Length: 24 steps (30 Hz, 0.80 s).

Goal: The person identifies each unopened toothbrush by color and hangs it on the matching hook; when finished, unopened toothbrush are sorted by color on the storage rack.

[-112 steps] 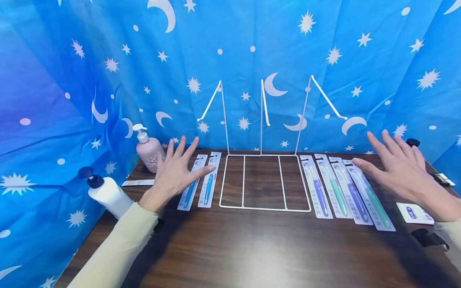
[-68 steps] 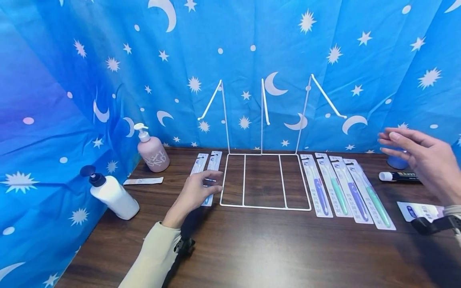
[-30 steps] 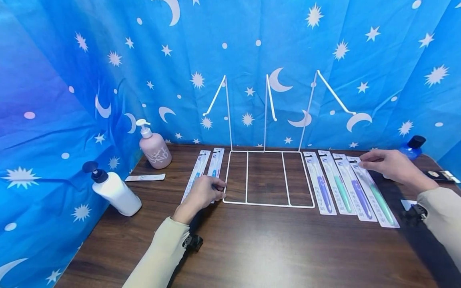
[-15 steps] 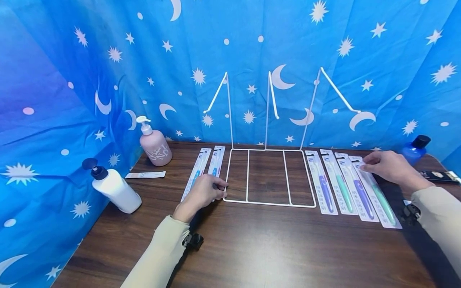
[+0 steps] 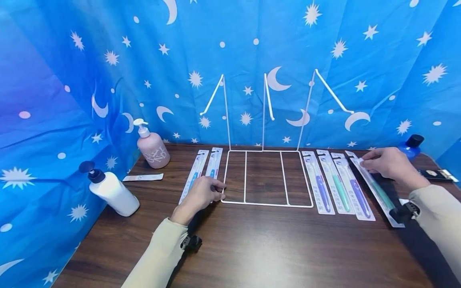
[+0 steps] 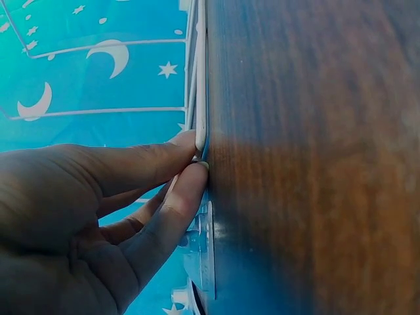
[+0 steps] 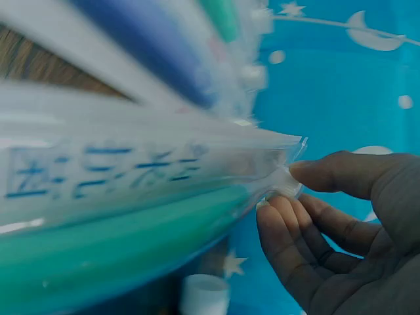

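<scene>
A white wire rack (image 5: 266,204) with three upright hooks stands on the table. My left hand (image 5: 198,195) pinches its front left corner; the left wrist view shows thumb and finger meeting on the rod. At the right, my right hand (image 5: 390,166) pinches the upper end of a packaged green toothbrush (image 5: 381,195), which is tipped up on its side. In the right wrist view the clear blister pack (image 7: 164,164) runs from the fingertips. Several more packaged toothbrushes (image 5: 321,188) lie beside the rack, and two blue packaged toothbrushes (image 5: 194,176) lie at its left, partly hidden by my left hand.
At the left stand a pink pump bottle (image 5: 153,151) and a white pump bottle (image 5: 114,195), with a flat sachet (image 5: 143,177) between them. A blue bottle (image 5: 410,149) and a dark box (image 5: 433,175) are behind my right hand. A patterned blue curtain (image 5: 245,60) hangs behind the table.
My left hand came down from above the table to the rack's corner. The right hand moved to the outermost green toothbrush, took its upper end and has just tipped the pack up.
</scene>
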Motion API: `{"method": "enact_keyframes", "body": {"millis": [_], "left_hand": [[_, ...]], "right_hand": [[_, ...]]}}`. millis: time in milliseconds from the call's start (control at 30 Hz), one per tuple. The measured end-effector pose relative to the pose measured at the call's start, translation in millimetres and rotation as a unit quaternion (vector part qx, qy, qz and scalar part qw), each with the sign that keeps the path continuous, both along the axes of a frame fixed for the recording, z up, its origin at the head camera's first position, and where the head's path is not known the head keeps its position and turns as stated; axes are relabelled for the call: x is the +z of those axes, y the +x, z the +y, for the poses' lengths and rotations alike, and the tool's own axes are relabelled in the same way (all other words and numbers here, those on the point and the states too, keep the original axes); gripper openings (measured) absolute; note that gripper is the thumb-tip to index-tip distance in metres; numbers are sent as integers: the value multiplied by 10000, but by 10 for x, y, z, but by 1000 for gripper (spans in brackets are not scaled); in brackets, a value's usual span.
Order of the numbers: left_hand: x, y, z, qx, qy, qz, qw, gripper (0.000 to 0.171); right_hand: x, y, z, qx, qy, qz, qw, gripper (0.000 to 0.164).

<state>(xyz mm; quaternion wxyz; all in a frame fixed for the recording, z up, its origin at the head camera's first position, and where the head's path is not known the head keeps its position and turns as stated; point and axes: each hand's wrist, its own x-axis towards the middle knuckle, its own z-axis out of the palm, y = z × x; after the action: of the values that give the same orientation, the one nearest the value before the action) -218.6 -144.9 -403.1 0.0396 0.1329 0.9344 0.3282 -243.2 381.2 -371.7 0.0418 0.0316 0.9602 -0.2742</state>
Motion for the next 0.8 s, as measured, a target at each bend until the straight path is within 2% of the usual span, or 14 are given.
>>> {"method": "enact_keyframes", "body": {"millis": [100, 300, 400, 500, 633, 800], "left_hand": [[7, 10, 1, 49, -79, 8, 10000, 25], [14, 10, 20, 11, -125, 24, 9999, 26], [17, 24, 25, 41, -150, -76, 9999, 26], [15, 44, 30, 29, -169, -114, 9998, 26], [12, 53, 31, -12, -193, -44, 9998, 25], [19, 51, 31, -10, -196, -12, 9998, 25]], "right_hand": [[117, 64, -24, -128, -138, 47, 9998, 55], [300, 240, -75, -487, -780, 145, 9957, 72], [368, 355, -118, -721, -765, 308, 9940, 79], [435, 482, -142, -784, -699, 620, 9925, 76], [527, 631, -149, -655, -698, 1001, 9904, 63], [663, 788, -193, -568, -1191, 1458, 9805, 47]]}}
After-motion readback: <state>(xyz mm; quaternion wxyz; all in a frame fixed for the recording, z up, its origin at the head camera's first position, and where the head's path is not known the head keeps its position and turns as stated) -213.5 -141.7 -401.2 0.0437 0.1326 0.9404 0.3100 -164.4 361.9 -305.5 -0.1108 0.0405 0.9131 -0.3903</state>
